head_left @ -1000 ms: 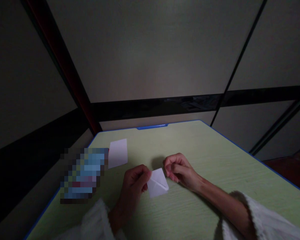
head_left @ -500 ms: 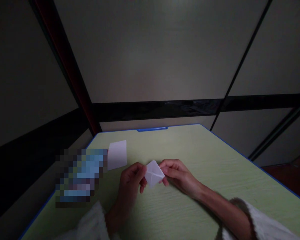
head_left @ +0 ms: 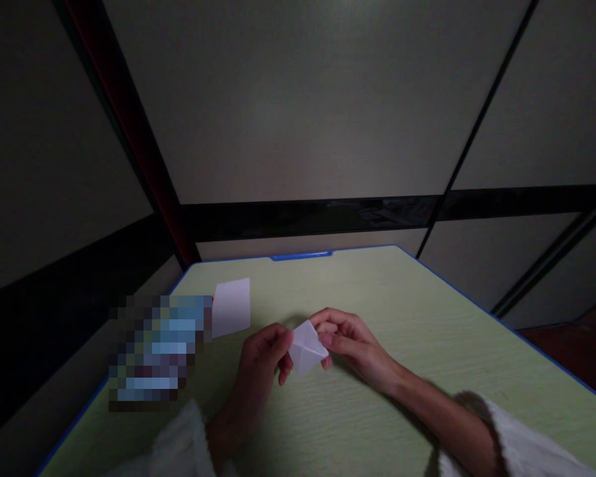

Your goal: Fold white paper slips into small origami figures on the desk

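A small white folded paper [head_left: 306, 350], roughly diamond-shaped with creases crossing at its middle, is held just over the table. My left hand [head_left: 264, 354] pinches its left corner between thumb and fingers. On the opposite side, my right hand [head_left: 351, 341] grips the right edge, its thumb on the near face and its index finger at the upper edge. Some fingertips are hidden behind the paper. A flat white sheet of paper [head_left: 232, 308] lies beyond my left hand, apart from it.
The light green table [head_left: 427, 371] has a blue rim and a blue handle-like strip [head_left: 300, 256] at its far edge. A blurred-out bluish object [head_left: 161, 348] lies on the left side. Behind the table stand panelled doors [head_left: 298, 119] with a dark band.
My right index finger has shifted up along the folded paper's upper right edge. The paper has turned slightly. My left hand keeps its pinch.
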The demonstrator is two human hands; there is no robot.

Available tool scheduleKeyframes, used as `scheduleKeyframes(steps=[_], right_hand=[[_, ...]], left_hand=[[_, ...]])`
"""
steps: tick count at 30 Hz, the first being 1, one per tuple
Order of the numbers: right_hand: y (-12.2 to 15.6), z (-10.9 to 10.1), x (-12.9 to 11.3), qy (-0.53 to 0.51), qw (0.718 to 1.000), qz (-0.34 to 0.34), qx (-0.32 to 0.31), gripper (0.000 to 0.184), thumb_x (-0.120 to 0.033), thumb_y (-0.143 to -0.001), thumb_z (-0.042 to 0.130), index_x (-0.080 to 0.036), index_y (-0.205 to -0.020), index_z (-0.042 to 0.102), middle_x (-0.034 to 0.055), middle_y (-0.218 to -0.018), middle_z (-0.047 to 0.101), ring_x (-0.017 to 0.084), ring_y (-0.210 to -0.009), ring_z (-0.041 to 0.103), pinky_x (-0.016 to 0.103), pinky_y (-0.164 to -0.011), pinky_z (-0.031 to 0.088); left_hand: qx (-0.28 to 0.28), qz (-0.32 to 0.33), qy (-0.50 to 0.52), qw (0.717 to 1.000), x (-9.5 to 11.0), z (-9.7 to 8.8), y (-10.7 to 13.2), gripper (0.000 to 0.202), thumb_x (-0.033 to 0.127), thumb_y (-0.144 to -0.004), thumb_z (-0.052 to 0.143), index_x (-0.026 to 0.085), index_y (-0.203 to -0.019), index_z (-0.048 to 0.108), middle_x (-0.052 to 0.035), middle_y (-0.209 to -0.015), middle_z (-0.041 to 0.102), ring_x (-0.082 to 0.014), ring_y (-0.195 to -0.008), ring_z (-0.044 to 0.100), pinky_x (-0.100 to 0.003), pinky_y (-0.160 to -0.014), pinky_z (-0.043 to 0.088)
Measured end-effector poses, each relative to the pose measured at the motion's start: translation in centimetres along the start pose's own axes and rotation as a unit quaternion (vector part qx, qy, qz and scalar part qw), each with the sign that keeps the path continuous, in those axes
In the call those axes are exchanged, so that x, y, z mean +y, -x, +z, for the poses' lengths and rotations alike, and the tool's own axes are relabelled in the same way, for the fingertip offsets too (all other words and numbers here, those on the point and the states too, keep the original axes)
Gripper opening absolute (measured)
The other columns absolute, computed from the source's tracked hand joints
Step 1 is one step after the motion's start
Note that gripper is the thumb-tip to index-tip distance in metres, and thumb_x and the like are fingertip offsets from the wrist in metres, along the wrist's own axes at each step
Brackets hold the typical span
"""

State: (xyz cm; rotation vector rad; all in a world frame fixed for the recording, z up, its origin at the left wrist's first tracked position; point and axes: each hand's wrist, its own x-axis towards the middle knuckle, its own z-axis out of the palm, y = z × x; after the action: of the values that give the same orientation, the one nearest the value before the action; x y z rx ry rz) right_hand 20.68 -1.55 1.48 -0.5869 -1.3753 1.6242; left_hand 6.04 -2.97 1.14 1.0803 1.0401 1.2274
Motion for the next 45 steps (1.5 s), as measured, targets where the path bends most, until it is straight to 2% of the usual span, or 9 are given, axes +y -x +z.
scheduleKeyframes(steps=[7, 11, 13, 17, 25, 30, 39, 43, 45], right_hand=[[0.1, 0.4, -0.3, 0.008, 1.0, 0.001, -0.008, 0.024, -0.02, -0.064, 0.058, -0.013, -0.087, 0.053, -0.0029, -0.056, 0.05, 0.005, -0.046, 0.043, 0.018, -0.044, 0.033], [0.2, 0.6, 0.1, 0.051, 0.999, -0.005, 0.008, 0.019, -0.018, -0.063, 0.059, -0.013, -0.081, 0.054, -0.0021, -0.058, 0.051, 0.006, -0.049, 0.044, 0.018, -0.045, 0.032], [0.2, 0.5, 0.2, 0.086, 0.996, 0.004, 0.022, 0.013, -0.022, -0.064, 0.057, -0.011, -0.071, 0.055, -0.0018, -0.054, 0.05, 0.006, -0.047, 0.044, 0.018, -0.044, 0.032], [0.2, 0.4, 0.1, 0.143, 0.987, 0.014, 0.077, 0.021, -0.029, -0.065, 0.057, -0.011, -0.057, 0.049, -0.004, -0.047, 0.043, 0.005, -0.041, 0.039, 0.017, -0.039, 0.029], [0.2, 0.6, 0.0, 0.207, 0.976, 0.022, 0.066, 0.028, -0.038, -0.071, 0.048, -0.013, -0.059, 0.042, -0.0047, -0.049, 0.037, 0.004, -0.042, 0.034, 0.016, -0.037, 0.024], [0.1, 0.6, 0.0, 0.219, 0.97, 0.02, 0.099, 0.037, -0.044, -0.075, 0.037, -0.015, -0.052, 0.036, -0.0055, -0.044, 0.034, 0.003, -0.038, 0.029, 0.016, -0.034, 0.021], [0.0, 0.6, 1.1, 0.124, 0.988, 0.063, 0.064, 0.036, -0.046, -0.077, 0.033, -0.015, -0.059, 0.036, -0.0048, -0.042, 0.041, 0.005, -0.034, 0.038, 0.015, -0.033, 0.025], [0.3, 0.8, 0.8, 0.147, 0.985, -0.004, 0.092, 0.021, -0.038, -0.075, 0.042, -0.018, -0.079, 0.036, -0.0051, -0.058, 0.043, 0.005, -0.044, 0.043, 0.016, -0.039, 0.03], [0.5, 0.9, 0.5, 0.176, 0.978, -0.031, 0.105, 0.021, -0.035, -0.074, 0.046, -0.019, -0.084, 0.037, -0.0039, -0.066, 0.043, 0.005, -0.05, 0.044, 0.017, -0.044, 0.033]], left_hand=[[-0.015, -0.011, -0.006, 1.0, -0.1, 0.1, 0.1, 0.024, 0.031, -0.06, 0.054, 0.014, -0.046, 0.045, 0.0075, -0.033, 0.039, -0.0029, -0.031, 0.03, -0.015, -0.031, 0.021], [-0.035, -0.019, -0.031, 0.999, 0.2, 0.3, 0.3, 0.025, 0.031, -0.059, 0.054, 0.015, -0.044, 0.043, 0.0072, -0.034, 0.039, -0.0033, -0.031, 0.031, -0.015, -0.032, 0.023], [-0.051, -0.018, -0.047, 0.997, 0.2, 0.4, 0.3, 0.026, 0.032, -0.06, 0.053, 0.015, -0.043, 0.042, 0.0071, -0.033, 0.038, -0.0035, -0.031, 0.031, -0.015, -0.032, 0.024], [-0.094, -0.02, -0.081, 0.992, 0.1, 0.4, 0.2, 0.026, 0.033, -0.06, 0.051, 0.015, -0.045, 0.043, 0.0058, -0.035, 0.042, -0.0039, -0.031, 0.034, -0.016, -0.032, 0.027], [-0.129, -0.008, -0.11, 0.986, -0.3, 0.2, 0.1, 0.023, 0.031, -0.063, 0.05, 0.015, -0.048, 0.043, 0.0052, -0.04, 0.044, -0.0042, -0.033, 0.036, -0.016, -0.034, 0.03], [-0.163, 0.003, -0.128, 0.978, -0.1, 0.4, 0.5, 0.018, 0.026, -0.066, 0.049, 0.014, -0.051, 0.047, 0.004, -0.045, 0.046, -0.0048, -0.038, 0.039, -0.015, -0.034, 0.031], [-0.189, 0.007, -0.131, 0.973, -0.3, 0.5, 0.7, 0.013, 0.023, -0.066, 0.049, 0.014, -0.057, 0.052, 0.0021, -0.052, 0.052, -0.005, -0.04, 0.041, -0.014, -0.034, 0.031], [-0.169, 0.02, -0.131, 0.977, 0.1, 0.5, 0.7, 0.014, 0.021, -0.067, 0.048, 0.014, -0.055, 0.052, 0.0042, -0.046, 0.047, -0.0044, -0.037, 0.039, -0.015, -0.035, 0.031], [-0.152, 0.029, -0.129, 0.98, 0.3, 0.5, 0.7, 0.015, 0.022, -0.067, 0.048, 0.014, -0.055, 0.052, 0.0049, -0.044, 0.045, -0.0044, -0.036, 0.038, -0.015, -0.035, 0.03]])
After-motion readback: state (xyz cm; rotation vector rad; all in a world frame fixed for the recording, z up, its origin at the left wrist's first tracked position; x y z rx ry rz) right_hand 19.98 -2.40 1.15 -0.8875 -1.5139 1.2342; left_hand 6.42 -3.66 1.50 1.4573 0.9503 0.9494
